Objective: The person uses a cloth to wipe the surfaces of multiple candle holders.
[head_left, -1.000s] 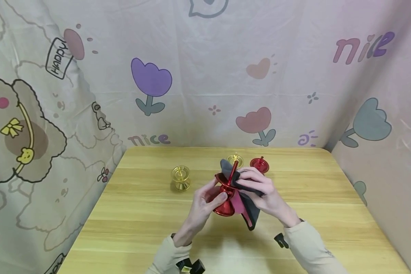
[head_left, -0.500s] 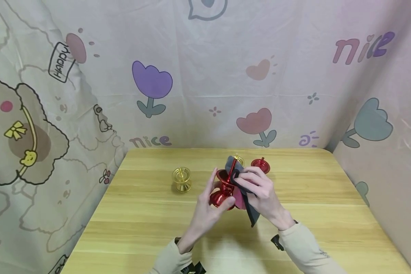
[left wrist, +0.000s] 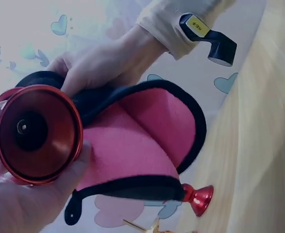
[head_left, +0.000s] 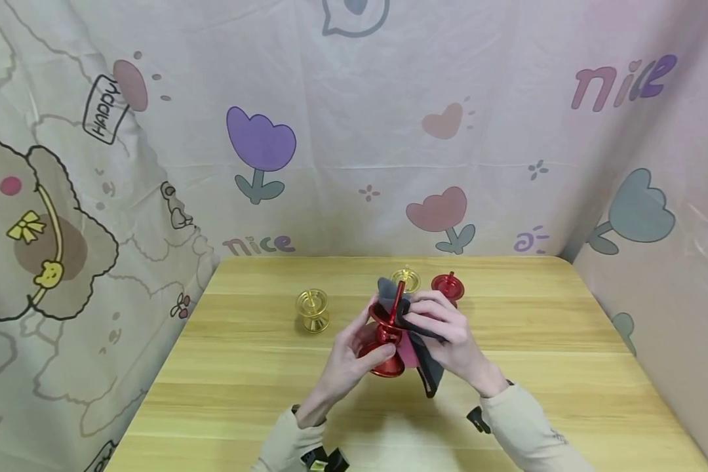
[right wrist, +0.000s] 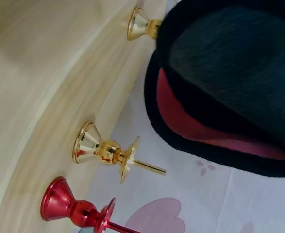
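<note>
My left hand (head_left: 343, 364) grips a red metallic candle holder (head_left: 387, 366) round its waist, thumb in front, above the table. Its dish and upright pin point up and lean right; in the left wrist view the hollow underside (left wrist: 59, 150) of its base faces the camera. In my right hand (head_left: 453, 333) is a folded cloth (head_left: 431, 370), grey outside, pink inside, with black edging. The fingers pinch it against the dish and pin; the fingertips are partly hidden by its folds. The cloth (right wrist: 229, 73) covers the right hand in the right wrist view.
On the wooden table (head_left: 242, 393), a gold candle holder (head_left: 313, 309) stands at left. Behind the hands stand another gold one (right wrist: 103, 149) and a red one (head_left: 448, 286). A printed curtain (head_left: 342, 131) surrounds the table's back and sides.
Half a second ago the left fingers were spread and the red candle holder's base was swung leftward. Now they grip it again with the base lower. The cloth stays at the dish.
</note>
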`<state>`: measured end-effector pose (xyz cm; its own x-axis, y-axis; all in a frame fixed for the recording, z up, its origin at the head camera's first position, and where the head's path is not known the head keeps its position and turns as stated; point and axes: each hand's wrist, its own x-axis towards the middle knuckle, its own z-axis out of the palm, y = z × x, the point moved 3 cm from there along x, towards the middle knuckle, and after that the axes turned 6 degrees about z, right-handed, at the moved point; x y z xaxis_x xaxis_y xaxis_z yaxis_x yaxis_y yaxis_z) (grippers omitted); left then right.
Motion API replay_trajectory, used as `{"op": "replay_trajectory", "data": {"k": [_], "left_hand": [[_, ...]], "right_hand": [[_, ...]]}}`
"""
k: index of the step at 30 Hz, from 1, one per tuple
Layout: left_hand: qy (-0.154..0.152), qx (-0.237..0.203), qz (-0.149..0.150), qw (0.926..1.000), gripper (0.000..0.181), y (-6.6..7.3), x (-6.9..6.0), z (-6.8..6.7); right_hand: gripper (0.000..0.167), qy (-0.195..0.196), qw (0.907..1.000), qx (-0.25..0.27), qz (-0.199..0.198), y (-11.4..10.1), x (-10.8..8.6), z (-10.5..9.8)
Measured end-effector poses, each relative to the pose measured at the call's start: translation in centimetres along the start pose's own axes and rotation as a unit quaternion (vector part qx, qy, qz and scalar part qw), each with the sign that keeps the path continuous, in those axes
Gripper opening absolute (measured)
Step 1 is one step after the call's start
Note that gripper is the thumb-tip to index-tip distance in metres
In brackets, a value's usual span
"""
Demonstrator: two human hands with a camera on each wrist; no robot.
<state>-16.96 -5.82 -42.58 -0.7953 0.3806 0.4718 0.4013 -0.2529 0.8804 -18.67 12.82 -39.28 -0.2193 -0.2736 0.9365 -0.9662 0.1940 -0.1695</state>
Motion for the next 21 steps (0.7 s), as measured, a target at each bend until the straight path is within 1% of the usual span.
{"op": "replay_trajectory", "data": {"k": [1, 3, 4, 5, 6, 7, 9, 10, 11, 12, 13, 15, 17, 19, 21], "left_hand": [[-0.002, 0.002, -0.008, 1.0000, 0.079, 0.0, 0.0, 0.0], [0.000, 0.029, -0.014, 0.9995, 0.079, 0.0, 0.1, 0.1], [0.004, 0.054, -0.010, 0.9985, 0.081, 0.1, 0.1, 0.1], [0.007, 0.087, 0.000, 0.9962, 0.084, 0.2, 0.1, 0.1], [0.008, 0.127, 0.018, 0.9917, 0.088, 0.3, 0.1, 0.1], [0.008, 0.168, 0.042, 0.9848, 0.093, 0.3, 0.1, 0.2], [0.013, 0.241, 0.082, 0.9670, 0.102, 0.4, 0.0, 0.4], [0.014, 0.266, 0.100, 0.9587, 0.106, 0.4, 0.0, 0.5], [0.013, 0.279, 0.112, 0.9536, 0.109, 0.4, -0.1, 0.5], [0.010, 0.282, 0.119, 0.9520, 0.110, 0.3, -0.1, 0.5], [0.010, 0.273, 0.113, 0.9553, 0.110, 0.3, -0.2, 0.5], [0.002, 0.233, 0.098, 0.9675, 0.108, 0.2, -0.3, 0.4], [-0.008, 0.183, 0.083, 0.9797, 0.106, 0.3, -0.3, 0.1], [-0.021, 0.130, 0.070, 0.9888, 0.105, 0.3, -0.4, -0.3], [-0.039, 0.085, 0.075, 0.9928, 0.103, 0.3, -0.5, -0.6]], "right_hand": [[0.016, 0.005, 1.0000, 0.001, -0.002, 0.1, 0.0, 0.0], [0.016, 0.017, 0.9998, -0.012, -0.008, 0.1, 0.0, -0.1], [0.017, 0.021, 0.9994, -0.025, -0.007, 0.1, 0.0, -0.2], [0.018, 0.023, 0.9989, -0.040, -0.005, 0.1, 0.1, -0.2], [0.019, 0.023, 0.9981, -0.058, -0.002, 0.0, 0.2, -0.3], [0.020, 0.020, 0.9969, -0.076, 0.002, 0.0, 0.3, -0.4], [0.024, 0.011, 0.9941, -0.107, 0.012, -0.2, 0.5, -0.5], [0.026, 0.005, 0.9928, -0.118, 0.019, -0.3, 0.6, -0.5], [0.027, -0.001, 0.9915, -0.128, 0.025, -0.4, 0.7, -0.5], [0.029, -0.005, 0.9904, -0.135, 0.030, -0.5, 0.8, -0.5], [0.027, -0.008, 0.9900, -0.137, 0.033, -0.6, 0.9, -0.5], [0.023, -0.012, 0.9908, -0.130, 0.037, -0.8, 1.0, -0.5], [0.020, -0.013, 0.9932, -0.111, 0.033, -0.9, 1.2, -0.6], [0.021, -0.016, 0.9969, -0.071, 0.028, -0.7, 1.2, -0.7], [0.019, -0.019, 0.9993, -0.021, 0.024, -0.4, 1.3, -0.8]]}}
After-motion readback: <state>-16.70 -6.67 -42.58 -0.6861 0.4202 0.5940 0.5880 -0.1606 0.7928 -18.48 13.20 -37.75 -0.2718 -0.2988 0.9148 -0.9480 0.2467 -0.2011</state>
